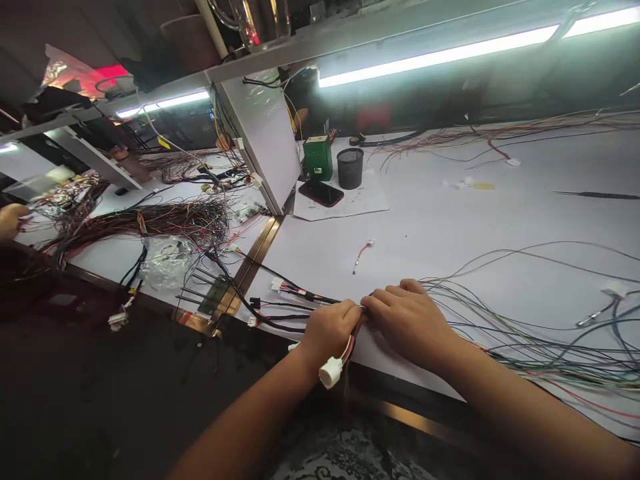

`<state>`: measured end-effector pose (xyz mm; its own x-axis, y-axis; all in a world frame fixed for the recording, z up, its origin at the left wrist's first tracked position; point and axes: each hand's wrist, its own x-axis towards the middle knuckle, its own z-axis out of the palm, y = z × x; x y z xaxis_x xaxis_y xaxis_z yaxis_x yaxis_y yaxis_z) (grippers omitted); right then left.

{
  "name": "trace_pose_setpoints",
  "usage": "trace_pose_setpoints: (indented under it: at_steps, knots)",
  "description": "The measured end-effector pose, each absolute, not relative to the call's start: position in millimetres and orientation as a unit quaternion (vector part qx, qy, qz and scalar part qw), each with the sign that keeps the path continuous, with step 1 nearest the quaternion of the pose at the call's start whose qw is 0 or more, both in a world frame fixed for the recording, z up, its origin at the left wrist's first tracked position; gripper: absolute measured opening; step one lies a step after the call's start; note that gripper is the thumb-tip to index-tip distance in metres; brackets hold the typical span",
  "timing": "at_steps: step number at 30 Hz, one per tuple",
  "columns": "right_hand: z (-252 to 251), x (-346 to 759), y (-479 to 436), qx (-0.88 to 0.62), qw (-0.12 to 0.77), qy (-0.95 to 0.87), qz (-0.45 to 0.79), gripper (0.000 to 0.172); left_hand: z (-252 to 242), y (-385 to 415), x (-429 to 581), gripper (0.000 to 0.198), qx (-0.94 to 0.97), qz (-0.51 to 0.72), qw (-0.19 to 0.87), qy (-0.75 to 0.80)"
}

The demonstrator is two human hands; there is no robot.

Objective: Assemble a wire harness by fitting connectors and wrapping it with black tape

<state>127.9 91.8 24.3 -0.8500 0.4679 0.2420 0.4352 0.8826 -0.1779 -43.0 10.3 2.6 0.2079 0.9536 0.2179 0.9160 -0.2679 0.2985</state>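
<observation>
Near the front edge of the white table (pixel 450 227), my left hand (pixel 331 330) is closed around a wire harness (pixel 280 323). Black-wrapped branches run out to its left and end in small white and black connectors (pixel 255 303). Below that hand dangles a larger white connector (pixel 331 372) on several wires. Close beside it, my right hand (pixel 405 320) has its fingers wrapped over the same bundle; what lies under the fingers is hidden. Loose thin wires (pixel 525 333) fan out from there to the right across the table.
A short red wire with terminals (pixel 364 253) lies ahead. Farther back are a phone (pixel 321 193), a mesh cup (pixel 350 168) and a green box (pixel 318 159). A wire heap (pixel 170 220) and plastic bag (pixel 167 261) lie left. Another person's hand (pixel 11 220) is far left.
</observation>
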Motion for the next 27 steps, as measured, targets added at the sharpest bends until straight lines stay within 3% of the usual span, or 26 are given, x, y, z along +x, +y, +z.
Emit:
trace_pose_setpoints:
  at_steps: [5,11,16,19,20,23,27]
  knots:
    - [21,125,103,-0.178,0.112,-0.977,0.033,0.018,3,7,-39,0.020,0.742,0.248,0.095,0.615]
    - [21,127,73,-0.186,0.171,-0.967,0.023,0.026,2,17,-45,0.022,0.695,0.284,0.181,0.635]
    - [43,147,51,-0.136,0.223,-0.960,0.097,0.026,1,18,-43,0.022,0.668,0.274,0.167,0.672]
    - [41,162,73,-0.193,0.250,-0.947,0.050,0.024,3,5,-43,0.047,0.695,0.277,0.115,0.653]
    - [38,166,83,-0.215,0.254,-0.943,0.030,0.022,4,-1,-44,0.046,0.720,0.282,0.092,0.627]
    - [27,171,106,-0.247,0.255,-0.935,0.007,0.018,12,-21,-49,0.015,0.804,0.270,0.060,0.526]
    - [19,159,107,-0.226,0.263,-0.935,0.069,0.018,18,-37,-54,0.019,0.814,0.269,0.092,0.506]
